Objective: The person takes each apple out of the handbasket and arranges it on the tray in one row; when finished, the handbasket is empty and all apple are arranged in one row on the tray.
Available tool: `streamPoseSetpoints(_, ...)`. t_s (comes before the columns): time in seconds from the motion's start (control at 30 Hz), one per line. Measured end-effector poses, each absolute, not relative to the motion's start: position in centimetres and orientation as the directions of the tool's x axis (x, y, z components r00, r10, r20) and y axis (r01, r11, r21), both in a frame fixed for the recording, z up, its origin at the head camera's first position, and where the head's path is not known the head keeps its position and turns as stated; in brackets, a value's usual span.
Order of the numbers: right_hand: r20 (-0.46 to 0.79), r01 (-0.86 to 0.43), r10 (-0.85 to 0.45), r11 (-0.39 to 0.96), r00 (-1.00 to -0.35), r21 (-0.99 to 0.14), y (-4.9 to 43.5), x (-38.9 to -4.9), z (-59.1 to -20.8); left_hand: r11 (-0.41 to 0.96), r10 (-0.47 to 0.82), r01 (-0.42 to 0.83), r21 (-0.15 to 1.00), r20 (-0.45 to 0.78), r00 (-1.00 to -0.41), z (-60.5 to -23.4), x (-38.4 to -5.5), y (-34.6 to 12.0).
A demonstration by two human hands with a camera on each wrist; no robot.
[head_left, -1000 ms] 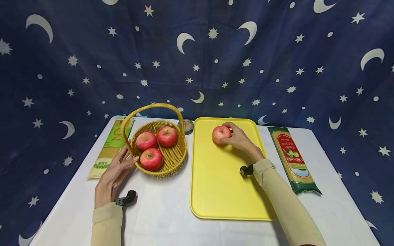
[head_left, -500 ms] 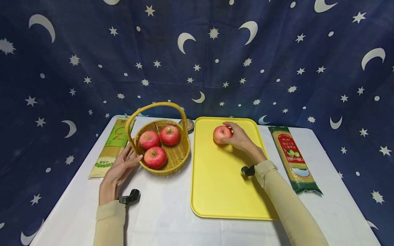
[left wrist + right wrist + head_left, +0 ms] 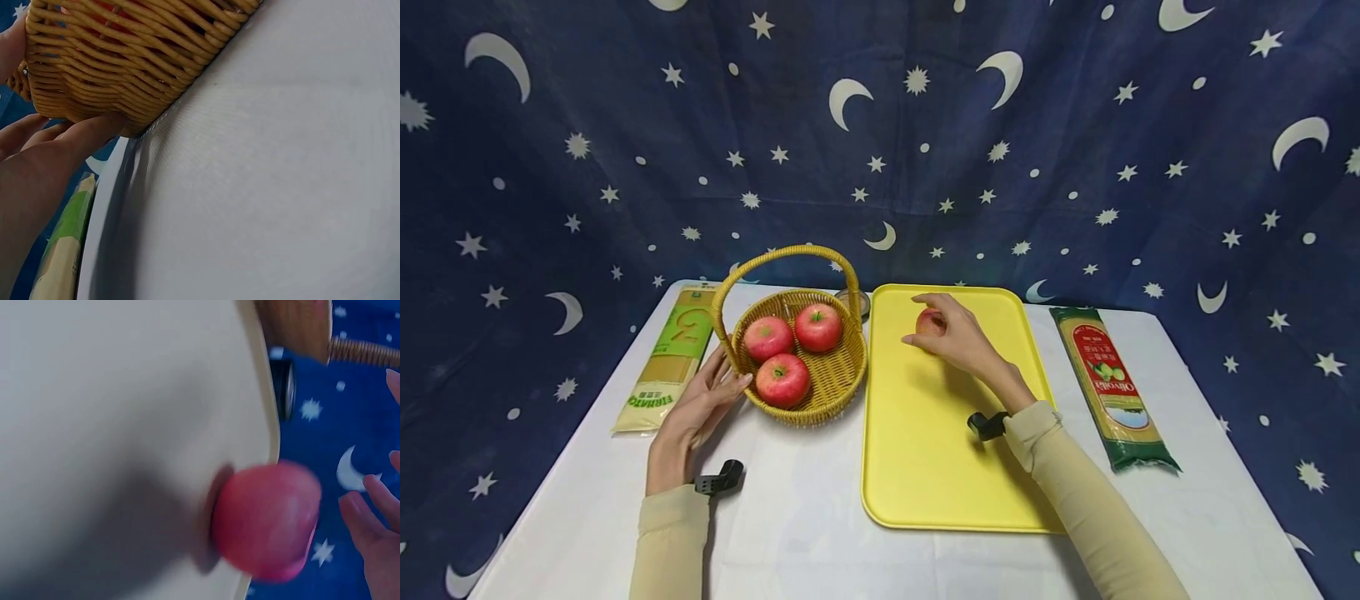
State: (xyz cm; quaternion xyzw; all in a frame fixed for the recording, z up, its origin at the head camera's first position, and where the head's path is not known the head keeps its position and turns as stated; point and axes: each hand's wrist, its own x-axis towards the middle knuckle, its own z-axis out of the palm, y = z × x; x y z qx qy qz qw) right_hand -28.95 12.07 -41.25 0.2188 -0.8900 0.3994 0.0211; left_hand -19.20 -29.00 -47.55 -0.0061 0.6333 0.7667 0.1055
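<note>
A wicker basket [image 3: 838, 367] with a tall arched handle stands on the left, and three red apples [image 3: 782, 381] lie in it. My left hand [image 3: 696, 412] grips its left side, thumb at the rim and fingers against the woven outer wall, as the left wrist view also shows. On the yellow tray [image 3: 925, 467] a single apple [image 3: 265, 519] sits near the far edge. My right hand [image 3: 962, 342] hovers just over and in front of that apple, partly hiding it in the head view. In the right wrist view its spread fingers [image 3: 356, 512] are apart from the fruit.
A green and cream pasta packet [image 3: 666, 358] lies left of the basket, partly behind my left hand. Right of the tray lies another pasta packet [image 3: 1112, 383], green and red. A small round dark-rimmed container [image 3: 865, 305] shows behind the basket. A starry cloth [image 3: 880, 125] hangs behind.
My left hand and the basket with its apples have shifted right, closer to the tray. My right hand has let go of the apple on the tray and moved slightly left above it.
</note>
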Motion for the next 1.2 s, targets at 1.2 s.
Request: streamPoseSetpoints(1.2,0.051,-0.576,-0.744,0.47,-0.666,-0.669,-2.6,-25.8,-41.9,-0.131,0.134,-0.187,0.974,-0.17,-0.976,-47.1,-18.9,-28.9)
